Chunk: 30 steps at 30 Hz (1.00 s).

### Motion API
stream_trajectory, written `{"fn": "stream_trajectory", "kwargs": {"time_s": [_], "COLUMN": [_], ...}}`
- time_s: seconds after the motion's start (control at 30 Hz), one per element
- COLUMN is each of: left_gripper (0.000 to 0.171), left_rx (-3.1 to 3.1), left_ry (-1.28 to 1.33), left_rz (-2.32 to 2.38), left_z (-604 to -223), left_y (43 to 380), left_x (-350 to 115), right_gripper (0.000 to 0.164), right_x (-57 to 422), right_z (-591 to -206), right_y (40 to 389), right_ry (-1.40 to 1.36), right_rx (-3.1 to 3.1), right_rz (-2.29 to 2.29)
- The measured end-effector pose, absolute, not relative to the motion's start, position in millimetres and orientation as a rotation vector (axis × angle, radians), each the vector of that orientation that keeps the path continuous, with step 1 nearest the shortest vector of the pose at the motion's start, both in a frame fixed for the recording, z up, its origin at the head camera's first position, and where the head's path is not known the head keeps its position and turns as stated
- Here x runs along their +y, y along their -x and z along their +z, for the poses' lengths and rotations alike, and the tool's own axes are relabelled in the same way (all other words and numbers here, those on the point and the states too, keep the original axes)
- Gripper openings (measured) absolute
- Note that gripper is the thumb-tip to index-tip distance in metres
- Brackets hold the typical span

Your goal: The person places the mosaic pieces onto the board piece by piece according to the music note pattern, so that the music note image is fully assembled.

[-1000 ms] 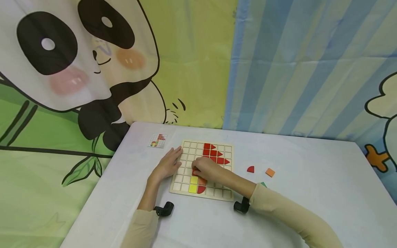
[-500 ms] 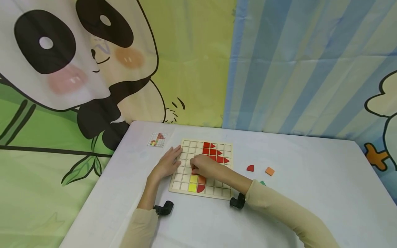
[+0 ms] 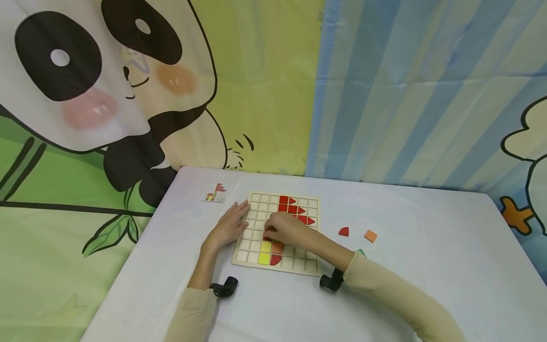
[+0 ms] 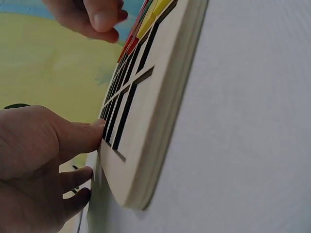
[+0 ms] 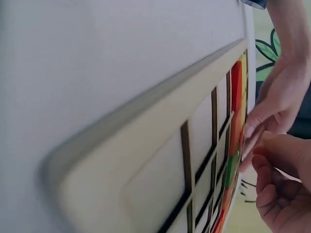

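Note:
A wooden grid board [image 3: 290,269] lies on the white table with several coloured pieces set in it. My left hand [image 3: 229,224] rests at its left edge, fingers extended; in the left wrist view the thumb [image 4: 85,135] touches the board's edge. My right hand [image 3: 283,227] is over the middle of the board, fingers curled and thumb drawn against them. Red shows at those fingertips in the left wrist view, a small red piece [image 4: 114,37] mostly hidden by the fingers. Just below are yellow squares [image 3: 264,259], an orange piece [image 3: 277,248] and a red rounded piece [image 3: 275,260].
Red squares and pointed pieces [image 3: 302,219] fill part of the board's upper right. Right of the board lie a red quarter circle [image 3: 344,231], an orange square [image 3: 371,236] and a green piece [image 3: 362,252] partly behind the sleeve. A pattern card [image 3: 215,193] lies at the back left.
The right hand stays over the same part of the board with only slight shifts of fingers and wrist. The left hand keeps its place at the edge. The head view drifts slightly.

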<state>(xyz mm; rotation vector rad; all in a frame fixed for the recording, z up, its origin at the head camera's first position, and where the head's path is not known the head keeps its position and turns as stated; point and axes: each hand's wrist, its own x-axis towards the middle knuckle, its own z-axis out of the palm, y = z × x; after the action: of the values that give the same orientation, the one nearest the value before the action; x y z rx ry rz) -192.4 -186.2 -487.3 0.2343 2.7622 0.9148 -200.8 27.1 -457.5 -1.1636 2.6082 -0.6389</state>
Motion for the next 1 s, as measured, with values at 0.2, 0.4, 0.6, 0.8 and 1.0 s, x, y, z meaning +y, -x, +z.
{"fn": "stream_trajectory", "kwargs": {"time_s": [0.2,0.4,0.6,0.8,1.0], "left_gripper": [0.057,0.056,0.056,0.056,0.056], "left_rx": [2.758,2.746,2.753,2.748,2.753], "left_ry": [-0.221,-0.205,-0.209,-0.215,-0.203], "left_rz": [0.934,0.949,0.946,0.956,0.955], "left_z": [-486,-484,-483,-486,-487], "left_y": [194,191,191,192,192], "left_x": [-185,-185,-185,-183,-183], "right_gripper": [0.012,0.017,0.021,0.021,0.025], "right_x": [81,157,204,220,222], "right_z": [-452,-460,-469,-472,-471], "right_y": [199,205,207,203,196], "right_ry": [1.09,0.84,0.628,0.636,0.691], "right_rx": [2.725,2.823,2.865,2.878,2.834], "right_rz": [-0.738,-0.749,-0.731,-0.753,-0.74]}}
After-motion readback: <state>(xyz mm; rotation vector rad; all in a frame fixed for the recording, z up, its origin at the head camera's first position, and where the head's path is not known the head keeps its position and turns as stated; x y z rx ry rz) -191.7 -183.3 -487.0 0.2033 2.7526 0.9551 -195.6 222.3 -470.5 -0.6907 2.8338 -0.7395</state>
